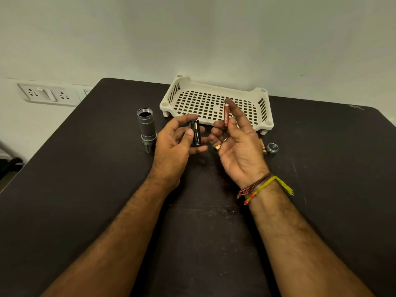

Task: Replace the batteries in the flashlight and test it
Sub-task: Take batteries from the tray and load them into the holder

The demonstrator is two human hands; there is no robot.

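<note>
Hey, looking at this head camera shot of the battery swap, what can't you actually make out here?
Head view only:
- Battery holder: left hand covers its lower end; how many slots are filled is unclear.
- Red battery: right hand fingers cover its ends, so polarity can't be read.
- Gold items beside the tail cap: mostly behind the right hand.
- Flashlight body: inside too dark to see.

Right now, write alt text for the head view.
Above a dark table, the left hand holds a black battery holder while the right hand pinches a red battery upright. The open flashlight body stands left, near a white basket.
</note>
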